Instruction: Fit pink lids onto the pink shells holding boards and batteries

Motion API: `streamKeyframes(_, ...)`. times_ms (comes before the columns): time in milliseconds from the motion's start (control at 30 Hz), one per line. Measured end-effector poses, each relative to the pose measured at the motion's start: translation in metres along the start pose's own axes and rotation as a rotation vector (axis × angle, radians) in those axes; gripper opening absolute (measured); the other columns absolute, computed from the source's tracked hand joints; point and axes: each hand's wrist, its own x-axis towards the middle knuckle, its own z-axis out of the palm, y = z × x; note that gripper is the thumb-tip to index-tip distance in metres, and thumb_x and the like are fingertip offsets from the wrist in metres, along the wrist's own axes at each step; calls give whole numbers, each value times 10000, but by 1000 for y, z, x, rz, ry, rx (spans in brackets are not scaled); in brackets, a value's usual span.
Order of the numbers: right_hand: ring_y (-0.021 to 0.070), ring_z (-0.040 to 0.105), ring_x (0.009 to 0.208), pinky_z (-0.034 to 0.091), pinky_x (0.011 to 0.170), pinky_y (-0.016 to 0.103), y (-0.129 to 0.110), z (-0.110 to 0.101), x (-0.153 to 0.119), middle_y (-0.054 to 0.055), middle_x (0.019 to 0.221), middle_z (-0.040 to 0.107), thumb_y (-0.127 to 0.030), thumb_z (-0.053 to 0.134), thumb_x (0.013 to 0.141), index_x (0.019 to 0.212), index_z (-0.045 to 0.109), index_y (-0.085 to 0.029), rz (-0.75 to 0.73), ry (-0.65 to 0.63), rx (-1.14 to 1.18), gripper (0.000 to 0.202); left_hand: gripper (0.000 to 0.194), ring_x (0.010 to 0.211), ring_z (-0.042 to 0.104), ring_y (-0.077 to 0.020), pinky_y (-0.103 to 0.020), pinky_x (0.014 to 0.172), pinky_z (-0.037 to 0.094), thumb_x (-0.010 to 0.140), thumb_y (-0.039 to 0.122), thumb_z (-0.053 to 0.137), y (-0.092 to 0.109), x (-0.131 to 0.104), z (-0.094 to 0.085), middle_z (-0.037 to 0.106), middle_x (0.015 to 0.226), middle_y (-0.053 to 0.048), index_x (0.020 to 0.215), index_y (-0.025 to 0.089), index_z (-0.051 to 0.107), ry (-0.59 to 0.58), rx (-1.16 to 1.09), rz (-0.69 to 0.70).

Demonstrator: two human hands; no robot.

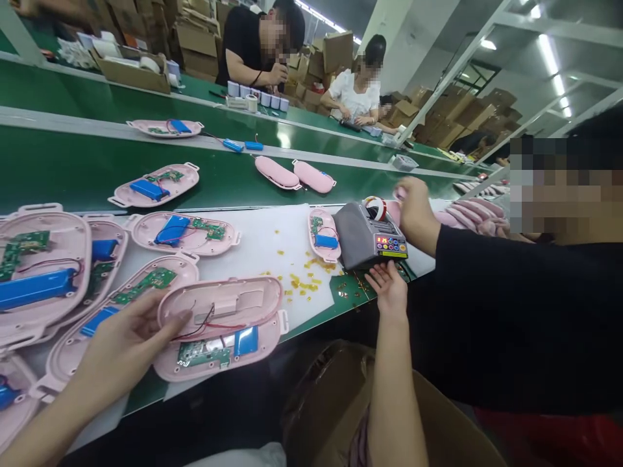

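My left hand [129,344] grips a pink shell half [263,298] with thin red and black wires, its thumb over the inner side. This shell overlaps another pink shell [168,370] that carries a green board and a blue battery. At the front edge of a grey tape dispenser [355,237], my right hand [388,285] is raised palm up with its fingers apart, holding nothing. A small pink shell [324,217] with a blue battery lies just left of the dispenser.
Several open pink shells [185,214] cover the left side of the bench. Small yellow tape pieces [299,283] are scattered mid-bench on white sheeting [263,227]. A co-worker's hand [413,207] reaches behind the dispenser from the right. Two closed pink shells [276,173] lie farther back.
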Motion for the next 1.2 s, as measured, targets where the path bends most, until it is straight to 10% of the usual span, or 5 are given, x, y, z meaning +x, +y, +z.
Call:
streamKeyframes(300, 105, 565, 632, 548, 638, 275, -15, -4, -62, -37, 706, 587, -420, 777, 633, 736, 556, -192, -129, -3, -24, 334, 295, 619, 640, -243, -296, 510, 493, 730, 492, 679, -11, -1, 2, 644, 632, -6, 806, 208, 652, -28, -91, -21)
streamKeyframes(600, 245, 564, 1132, 494, 909, 402, -21, 167, -195, 103, 1248, 547, -206, 478, 959, 887, 604, -204, -1077, -1284, -886, 145, 224, 704, 627, -144, -236, 638, 519, 788, 258, 643, -18, -4, 2, 673, 813, -30, 963, 121, 672, -246, -624, -62)
streamKeyframes(867, 252, 590, 1004, 494, 752, 355, -1, 182, -199, 108, 1111, 628, -233, 563, 895, 803, 617, -195, -1325, -1114, -1053, 113, 203, 719, 614, -150, -239, 631, 484, 769, 166, 595, -27, -6, 4, 647, 791, -29, 948, 115, 677, -257, -724, 40)
streamKeyframes(1100, 200, 635, 666, 452, 630, 311, -17, 196, -182, 10, 706, 685, -433, 740, 732, 800, 632, -219, -708, -1012, -1113, 249, 237, 802, 652, -194, -298, 729, 522, 821, 190, 565, -26, -8, 4, 690, 910, -62, 1035, 133, 652, -130, -492, 60)
streamKeyframes(1200, 181, 644, 683, 475, 675, 300, -17, 181, -185, 12, 721, 697, -365, 632, 823, 804, 662, -221, -807, -1134, -947, 147, 240, 943, 660, -220, -326, 867, 514, 883, 288, 575, -17, -10, -2, 708, 1031, -72, 1068, 157, 653, -162, -343, 187)
